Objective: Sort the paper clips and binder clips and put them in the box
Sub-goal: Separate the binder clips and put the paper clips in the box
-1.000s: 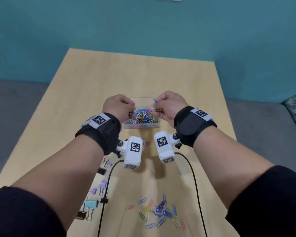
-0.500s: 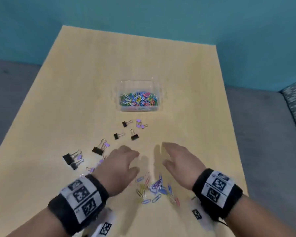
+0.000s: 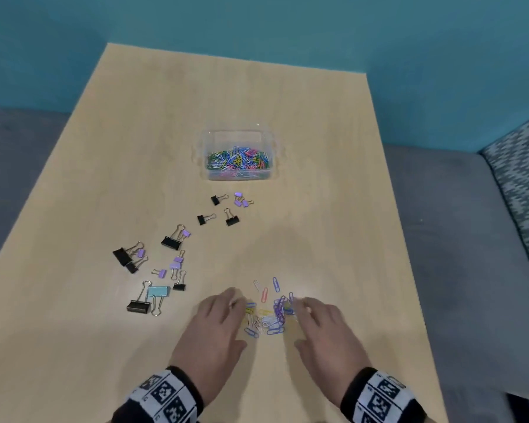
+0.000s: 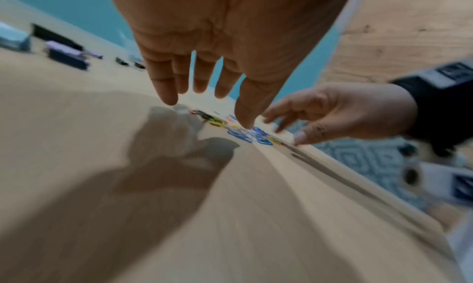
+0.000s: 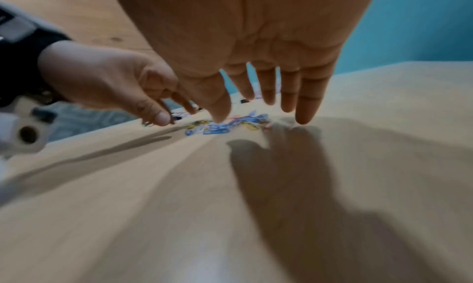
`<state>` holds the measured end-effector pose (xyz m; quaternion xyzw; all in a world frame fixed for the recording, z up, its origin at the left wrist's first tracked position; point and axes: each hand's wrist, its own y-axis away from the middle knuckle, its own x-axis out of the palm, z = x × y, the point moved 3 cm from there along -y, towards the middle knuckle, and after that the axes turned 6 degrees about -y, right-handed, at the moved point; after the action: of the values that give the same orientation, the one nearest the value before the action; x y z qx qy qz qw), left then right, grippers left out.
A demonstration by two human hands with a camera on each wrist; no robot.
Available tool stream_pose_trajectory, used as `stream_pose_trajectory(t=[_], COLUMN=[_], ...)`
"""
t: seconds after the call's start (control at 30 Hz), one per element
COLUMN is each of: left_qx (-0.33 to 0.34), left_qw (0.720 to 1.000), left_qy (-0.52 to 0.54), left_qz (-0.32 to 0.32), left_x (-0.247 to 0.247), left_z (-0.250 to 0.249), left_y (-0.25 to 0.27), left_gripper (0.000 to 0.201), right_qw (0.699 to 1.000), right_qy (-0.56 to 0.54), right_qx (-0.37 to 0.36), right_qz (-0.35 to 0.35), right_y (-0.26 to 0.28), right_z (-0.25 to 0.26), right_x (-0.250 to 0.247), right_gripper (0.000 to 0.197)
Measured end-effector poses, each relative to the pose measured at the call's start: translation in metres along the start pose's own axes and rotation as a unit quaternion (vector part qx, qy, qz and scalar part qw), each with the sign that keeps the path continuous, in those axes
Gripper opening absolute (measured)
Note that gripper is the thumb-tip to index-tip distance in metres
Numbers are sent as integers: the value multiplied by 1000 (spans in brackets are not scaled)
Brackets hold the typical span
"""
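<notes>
Both grips, left hand (image 3: 216,334) and right hand (image 3: 324,335), hang open-fingered, flanking the paper clips (image 3: 268,315) on the tabletop (image 3: 333,209).

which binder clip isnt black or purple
The light blue binder clip, lying at the near left of the table beside a large black binder clip. Every other binder clip in view is black or purple.
</notes>
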<state>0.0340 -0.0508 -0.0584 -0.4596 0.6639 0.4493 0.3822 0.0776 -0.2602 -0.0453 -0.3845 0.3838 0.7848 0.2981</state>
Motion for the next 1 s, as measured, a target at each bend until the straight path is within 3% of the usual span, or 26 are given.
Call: stream_pose_trajectory(t=[0.07,0.13,0.27,0.4,0.53,0.8,1.0], left_qx=[-48,-53,-32,-36,-51,-88,-159], left_qw=[998,998,999,998,998,995,979], left_qy=[31,32,35,41,37,37,122], left_qz=[-7,0,9,-4,-12,22,44], left_x=[2,7,5,1,2,-5,-14], left_z=[4,1,-17,-21,-15,-8,-1], left_y=[-2,-10,-34,-51,-65,-78,-83], left_gripper=[84,85,74,51,24,19,22], right_qw=[995,989,988,985,986,988,987], right_qy=[-61,-93,-107,-121,-107,-104,-115], right_qx=[80,110,100,100,106,111,115], right_qz=[-21,-25,-51,-74,-75,-32,1], right_y=[7,2,-26,-48,-60,-72,-79], right_z=[-4,2,23,29,25,17,10], right_x=[0,4,10,8,1,-13,-14], right_gripper=[61,68,70,34,14,12,11])
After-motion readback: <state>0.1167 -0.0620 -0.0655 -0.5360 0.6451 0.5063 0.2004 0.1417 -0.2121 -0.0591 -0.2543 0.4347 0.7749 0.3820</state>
